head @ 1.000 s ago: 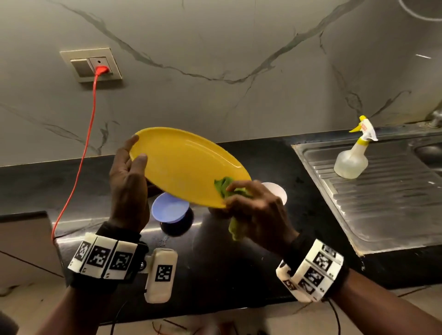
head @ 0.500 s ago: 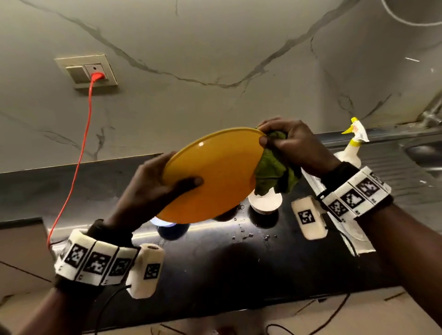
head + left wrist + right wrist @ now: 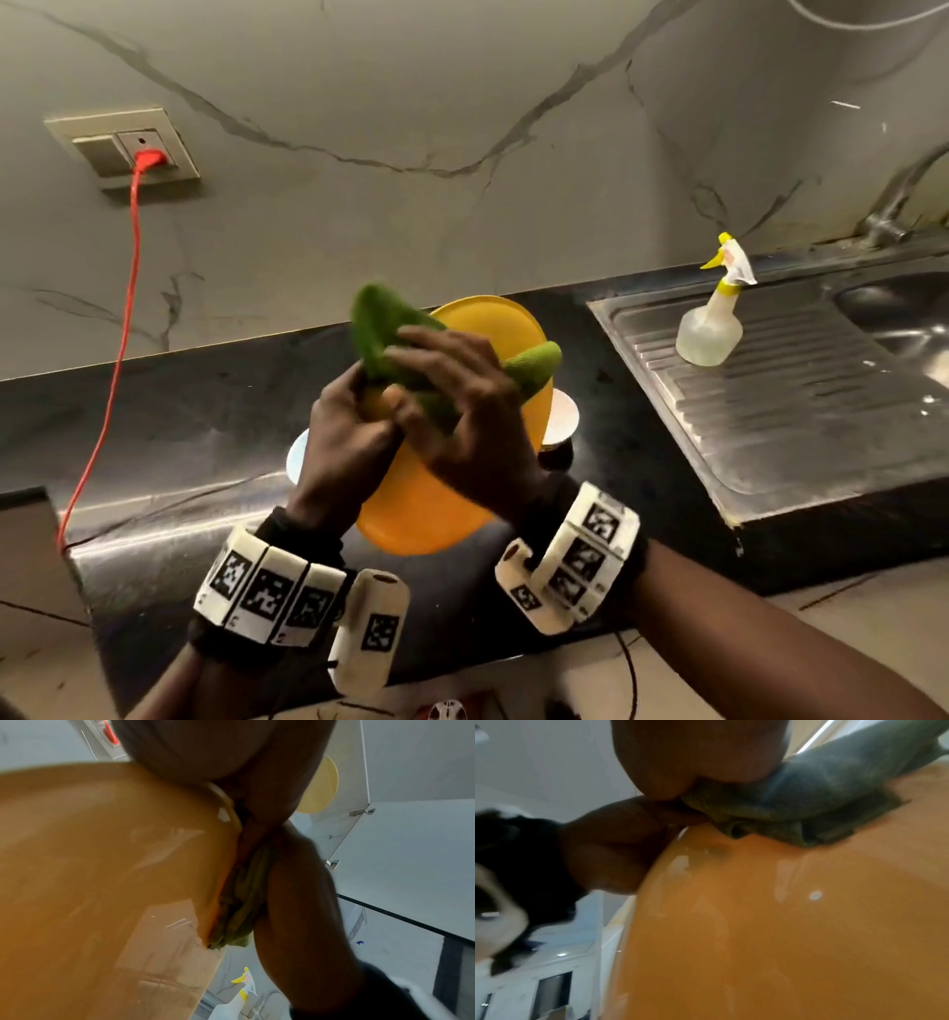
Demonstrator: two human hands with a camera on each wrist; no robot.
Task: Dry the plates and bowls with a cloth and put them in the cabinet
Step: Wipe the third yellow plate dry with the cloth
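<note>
A yellow plate (image 3: 426,509) is held up on edge over the black counter. My left hand (image 3: 354,421) grips its left rim. My right hand (image 3: 462,406) holds a green cloth (image 3: 380,334) against the plate, with the cloth spilling out above and to the right of the fingers. In the left wrist view the plate (image 3: 102,882) fills the left side and the bunched cloth (image 3: 241,902) sits at its edge. In the right wrist view the cloth (image 3: 795,801) lies pressed on the wet plate (image 3: 782,923). Two bowls, a pale blue one (image 3: 295,455) and a white one (image 3: 565,419), stand on the counter behind the plate.
A spray bottle (image 3: 714,318) stands on the steel sink drainboard (image 3: 796,411) at the right. A red cable (image 3: 123,308) runs from the wall socket down to the counter at the left. Another yellow plate (image 3: 321,785) shows inside the white cabinet overhead.
The plate has been turned from tilted flat to nearly on edge. My right hand with the cloth has moved from the plate's right rim across to its left side, close to my left hand.
</note>
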